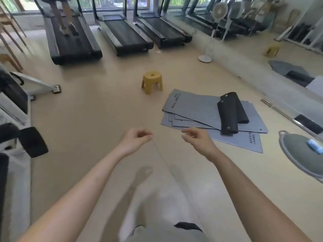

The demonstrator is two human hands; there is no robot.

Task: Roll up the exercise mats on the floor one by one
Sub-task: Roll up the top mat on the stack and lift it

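Observation:
Several grey exercise mats (pixel 194 107) lie flat in a loose, fanned stack on the beige floor, right of centre. Two black folded mats (pixel 228 114) rest on top of the stack. Both my arms reach forward. My left hand (pixel 135 138) hovers over bare floor to the left of the stack, fingers loosely curled and holding nothing. My right hand (pixel 195 137) hovers just above the near left corner of the stack, fingers half bent and apart, empty.
A yellow plastic stool (pixel 152 82) stands just behind the mats. Three treadmills (pixel 122 32) line the far wall, with a person's legs on the left one. A standing fan (pixel 209 49), a mirror wall, a metal bar (pixel 286 116) and a grey balance dome (pixel 300 152) are on the right. Gym machines stand at left.

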